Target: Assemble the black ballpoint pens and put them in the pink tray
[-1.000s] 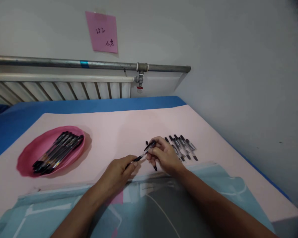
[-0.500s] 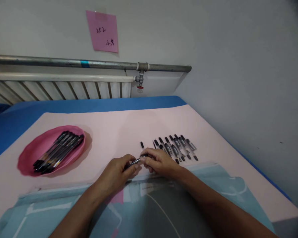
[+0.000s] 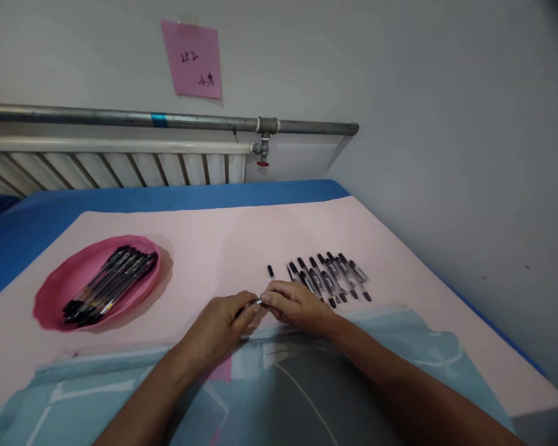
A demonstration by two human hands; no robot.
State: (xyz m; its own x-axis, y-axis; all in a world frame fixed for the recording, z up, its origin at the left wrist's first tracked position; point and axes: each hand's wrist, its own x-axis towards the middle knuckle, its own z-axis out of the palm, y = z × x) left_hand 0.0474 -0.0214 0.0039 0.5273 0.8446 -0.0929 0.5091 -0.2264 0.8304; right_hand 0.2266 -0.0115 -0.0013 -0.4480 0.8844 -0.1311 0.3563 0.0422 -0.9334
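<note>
My left hand [image 3: 223,321] and my right hand [image 3: 296,303] meet at the near middle of the pink sheet [image 3: 242,241]. Both pinch the same black pen [image 3: 256,303], whose silver part shows between the fingertips. Most of that pen is hidden by my fingers. Just right of my right hand lies a row of several black pens [image 3: 328,277], side by side. A small black pen cap [image 3: 270,271] lies alone just beyond my hands.
A pink oval dish [image 3: 56,286] holding several black pens [image 3: 106,284] sits at the left. A blue cloth [image 3: 167,197] lies beyond the pink sheet, under a radiator [image 3: 121,167] and a metal pipe [image 3: 167,119]. A grey wall [image 3: 469,155] runs along the right. A pink note [image 3: 193,59] hangs above.
My hands dropped from a raised position to near the sheet and came closer together on the pen. The row of pens and the loose cap came out from behind my right hand.
</note>
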